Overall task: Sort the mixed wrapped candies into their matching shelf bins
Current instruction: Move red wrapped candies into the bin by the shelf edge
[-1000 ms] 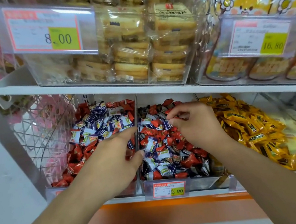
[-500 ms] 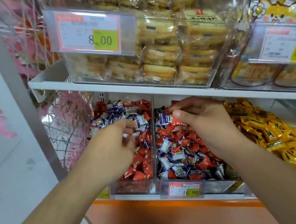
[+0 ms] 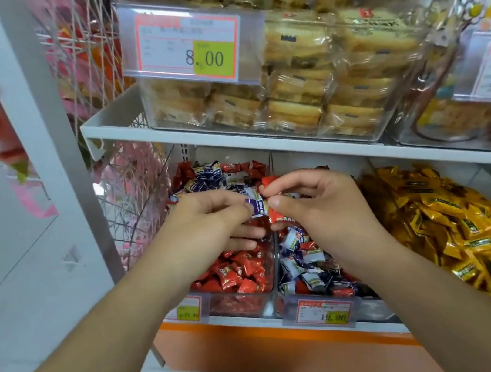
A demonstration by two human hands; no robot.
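Two clear bins sit side by side on the lower shelf. The left bin [image 3: 240,306] holds mostly red candies with several blue-and-white ones at its back. The right bin [image 3: 367,303] holds mostly blue-and-white candies mixed with red ones. My left hand [image 3: 208,223] hovers over the left bin and pinches a blue-and-white candy [image 3: 257,206] at its fingertips. My right hand [image 3: 320,203] hovers over the right bin and grips red candies [image 3: 275,213]. Both hands nearly touch above the divider [image 3: 275,245] between the bins.
A heap of yellow-wrapped candies [image 3: 454,228] fills the shelf to the right. The upper shelf [image 3: 121,131] overhangs the bins, carrying clear boxes of packaged cakes [image 3: 302,81]. A white upright post [image 3: 37,121] and wire mesh basket [image 3: 134,196] stand at left. Price tags [image 3: 323,312] front the bins.
Both hands rose out of the bins and came together over the divider, each now holding candy. The camera swung left and closer, so the shelf shifted right in view.
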